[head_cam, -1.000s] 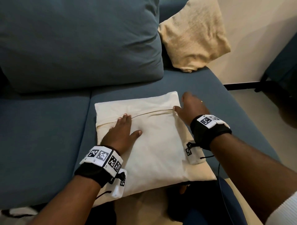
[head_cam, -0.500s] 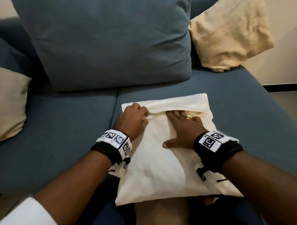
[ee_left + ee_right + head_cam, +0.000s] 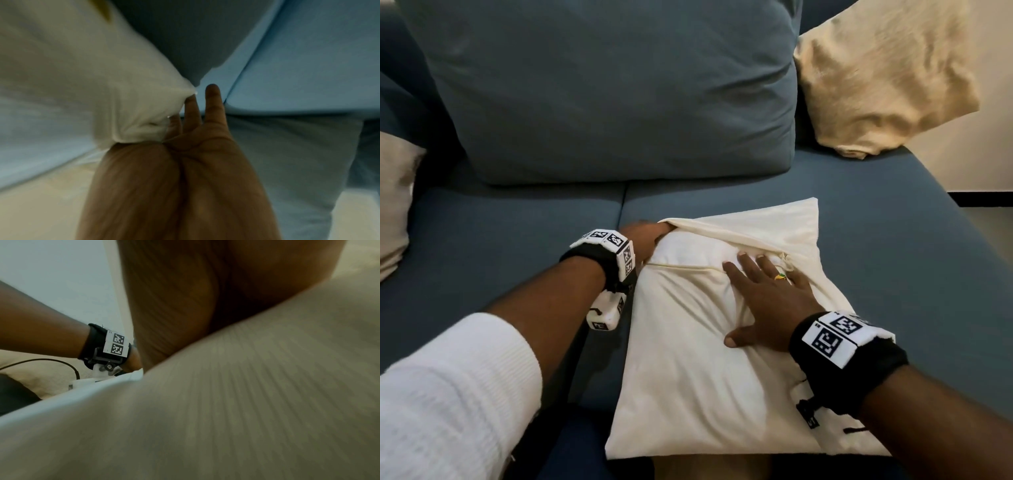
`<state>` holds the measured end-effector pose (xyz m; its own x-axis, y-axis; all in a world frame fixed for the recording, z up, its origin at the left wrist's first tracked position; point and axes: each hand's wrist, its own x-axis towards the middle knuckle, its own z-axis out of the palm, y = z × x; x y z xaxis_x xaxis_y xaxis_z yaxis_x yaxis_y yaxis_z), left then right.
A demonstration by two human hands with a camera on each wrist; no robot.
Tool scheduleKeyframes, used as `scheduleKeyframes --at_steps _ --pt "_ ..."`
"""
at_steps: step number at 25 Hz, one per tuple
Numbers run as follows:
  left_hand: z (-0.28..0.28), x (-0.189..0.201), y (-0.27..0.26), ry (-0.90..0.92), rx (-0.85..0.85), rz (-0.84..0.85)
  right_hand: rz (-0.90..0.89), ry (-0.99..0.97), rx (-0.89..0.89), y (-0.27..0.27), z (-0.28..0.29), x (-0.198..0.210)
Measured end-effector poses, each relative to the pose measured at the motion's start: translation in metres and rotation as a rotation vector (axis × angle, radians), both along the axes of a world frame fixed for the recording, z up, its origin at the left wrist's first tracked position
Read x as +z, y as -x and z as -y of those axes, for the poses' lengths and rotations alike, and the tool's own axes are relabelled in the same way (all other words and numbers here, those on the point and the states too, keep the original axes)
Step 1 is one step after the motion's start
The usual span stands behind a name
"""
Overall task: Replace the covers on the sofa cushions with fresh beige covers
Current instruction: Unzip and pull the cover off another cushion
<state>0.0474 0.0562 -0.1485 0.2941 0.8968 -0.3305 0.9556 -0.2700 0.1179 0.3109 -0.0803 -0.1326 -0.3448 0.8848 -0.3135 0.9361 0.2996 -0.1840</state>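
Cushion (image 3: 709, 370) lies on the sofa seat (image 3: 524, 240), inside its beige cover, zip slit gaping at the far edge. Your left hand (image 3: 645, 236) pinches the cover's far-left corner; your right hand (image 3: 763, 301) presses flat beside the slit. Judging by that, you're seating the filling; next, close the zip.

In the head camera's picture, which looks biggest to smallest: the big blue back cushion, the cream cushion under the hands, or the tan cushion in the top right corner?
1. blue back cushion, clearly the largest.
2. cream cushion, though it lies nearer the camera, which flatters it.
3. tan cushion, smallest as seen; it sits farther back and is cut off by the frame, so its true rank against the cream one is unsure.
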Motion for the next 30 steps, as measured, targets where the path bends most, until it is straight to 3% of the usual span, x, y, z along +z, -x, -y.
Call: scheduleKeyframes --at_steps 4,8,11,16,17,20,21,24,27,29,30 --pt "0.003 -0.002 -0.003 0.021 0.077 0.391 -0.043 -0.033 -0.007 -0.004 0.002 -0.002" --pt "0.040 0.061 0.005 0.227 0.310 1.179 -0.125 -0.085 -0.054 -0.011 -0.002 0.016" --pt "0.076 0.109 0.014 0.196 0.265 1.402 -0.147 -0.189 -0.011 -0.005 -0.006 0.049" --pt "0.140 0.145 0.011 0.195 0.170 1.861 -0.269 -0.326 -0.080 0.020 -0.005 0.122" --pt "0.155 0.144 0.005 0.228 0.124 1.899 -0.365 -0.315 -0.114 0.023 0.002 0.134" --pt "0.188 0.136 -0.021 0.232 0.105 1.879 -0.875 -0.303 -0.268 0.029 0.039 0.150" --pt "0.194 0.132 -0.027 0.203 0.122 1.861 -0.931 -0.255 -0.244 0.033 0.052 0.154" --pt "0.211 0.133 -0.036 0.138 0.132 1.757 -0.728 -0.189 -0.106 0.041 0.081 0.159" --pt "0.219 0.136 -0.030 -0.006 0.198 1.635 -0.685 -0.240 -0.181 0.041 0.085 0.156" --pt "0.218 0.140 -0.026 -0.247 0.231 1.448 -0.594 -0.308 -0.234 0.043 0.089 0.151" --pt "0.217 0.142 -0.024 -0.432 0.212 1.258 -0.555 -0.327 -0.255 0.045 0.093 0.150"
